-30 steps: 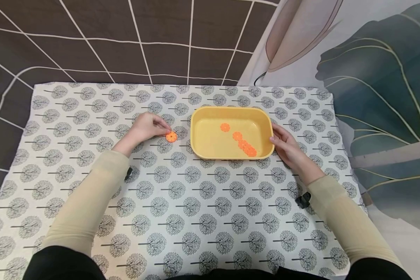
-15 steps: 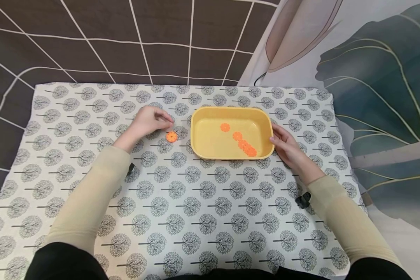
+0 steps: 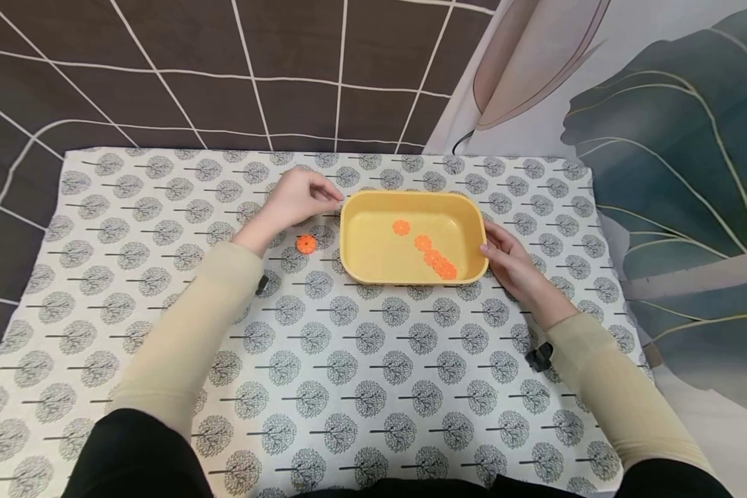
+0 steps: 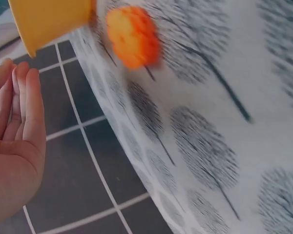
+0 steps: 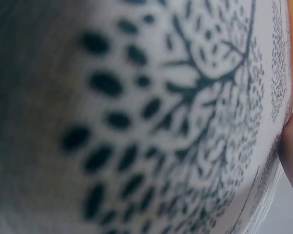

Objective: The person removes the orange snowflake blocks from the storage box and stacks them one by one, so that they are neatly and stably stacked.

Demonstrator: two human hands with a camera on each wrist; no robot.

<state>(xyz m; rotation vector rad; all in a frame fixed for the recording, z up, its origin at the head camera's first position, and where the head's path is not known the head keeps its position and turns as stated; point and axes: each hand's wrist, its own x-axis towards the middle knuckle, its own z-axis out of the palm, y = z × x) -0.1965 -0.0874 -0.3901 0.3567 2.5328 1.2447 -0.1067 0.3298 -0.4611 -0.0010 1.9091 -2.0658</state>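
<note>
A yellow rectangular tub (image 3: 373, 266) stands on the cloth, with several flat orange flower-shaped pieces (image 3: 432, 257) lying in it. My right hand (image 3: 515, 266) grips the tub's right end, thumb at the rim and fingers along the outer wall. At the far left corner of the tub is my left hand (image 3: 301, 197), fingertips right by the rim. Its fingers look fairly straight in the left wrist view, with nothing seen between them and the thumb. A thicker orange flower-shaped piece (image 3: 306, 244), also in the left wrist view (image 4: 133, 37), sits on the cloth left of the tub.
A white tablecloth (image 3: 348, 443) with tree prints covers the table. Behind its far edge hangs a dark cloth (image 3: 299, 104) with a white grid. To the right is a leaf-patterned curtain (image 3: 672, 173).
My left hand has left the thicker orange piece and moved up and right to the tub's corner. That piece stays where it was. The right hand keeps its place on the tub.
</note>
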